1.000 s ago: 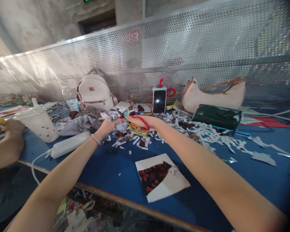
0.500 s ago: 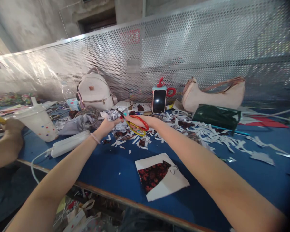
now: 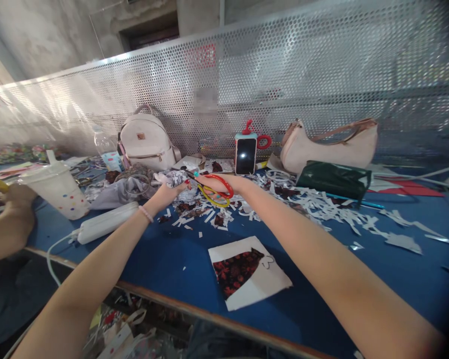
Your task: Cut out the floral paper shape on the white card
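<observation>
My right hand [image 3: 217, 182] is closed on scissors [image 3: 227, 187] with one red and one yellow handle loop. Their dark blades point left toward my left hand [image 3: 175, 192], which pinches a white piece with dark outlines [image 3: 173, 178], seemingly paper. The exact cutting spot is too small to make out. White and dark scraps [image 3: 219, 217] lie beneath both hands. Nearer me on the blue table rests a white card [image 3: 247, 289] bearing a dark red-and-black patterned shape [image 3: 237, 271].
At left stand a dotted cup [image 3: 62, 192], a white power strip [image 3: 108, 224] and another person's hand [image 3: 18, 199]. A backpack [image 3: 147, 139], a phone [image 3: 246, 156], a handbag [image 3: 333, 147] and a dark green pouch [image 3: 333, 182] line the back, before a perforated metal screen [image 3: 247, 89].
The scissors' handle loops have shifted slightly right and are turned a little differently in my right hand. My left hand keeps its hold, nearly still.
</observation>
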The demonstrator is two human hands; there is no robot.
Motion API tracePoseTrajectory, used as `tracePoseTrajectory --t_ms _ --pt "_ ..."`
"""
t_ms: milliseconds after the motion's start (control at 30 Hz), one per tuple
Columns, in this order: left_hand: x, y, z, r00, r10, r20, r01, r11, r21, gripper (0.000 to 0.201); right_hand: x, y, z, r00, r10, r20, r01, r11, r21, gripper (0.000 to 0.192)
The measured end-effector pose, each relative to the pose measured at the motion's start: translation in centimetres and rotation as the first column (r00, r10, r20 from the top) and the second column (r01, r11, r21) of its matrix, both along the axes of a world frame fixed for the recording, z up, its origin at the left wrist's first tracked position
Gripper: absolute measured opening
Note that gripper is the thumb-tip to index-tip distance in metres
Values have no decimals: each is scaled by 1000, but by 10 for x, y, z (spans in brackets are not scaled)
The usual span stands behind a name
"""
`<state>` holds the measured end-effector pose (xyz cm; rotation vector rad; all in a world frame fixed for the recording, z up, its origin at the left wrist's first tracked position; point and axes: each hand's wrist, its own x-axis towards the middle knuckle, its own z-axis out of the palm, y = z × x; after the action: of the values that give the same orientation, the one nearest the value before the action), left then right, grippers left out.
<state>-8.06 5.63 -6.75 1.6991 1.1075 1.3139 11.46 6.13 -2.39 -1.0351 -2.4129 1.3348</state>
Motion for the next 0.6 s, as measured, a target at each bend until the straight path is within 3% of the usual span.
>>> tracePoseTrajectory --t_ms 267,333,400,467,600 --pt "-13 -5 15 981 -48 190 89 974 -210 44 4 2 2 1000 -8 11 8 1000 -5 52" --pt "-17 -5 22 946 -60 318 174 922 -345 57 3 3 1 1000 12 28 -13 999 32 51" --pt "-18 -5 27 900 -31 435 267 828 -494 62 2 3 -2 999 30 37 -32 998 57 52" --pt "-16 -3 26 884 36 465 271 772 -575 49 0 4 -6 999 40 37 -42 997 64 53" --pt "-10 2 18 893 106 438 192 790 -583 16 -3 5 -11 999 27 46 -31 996 80 55"
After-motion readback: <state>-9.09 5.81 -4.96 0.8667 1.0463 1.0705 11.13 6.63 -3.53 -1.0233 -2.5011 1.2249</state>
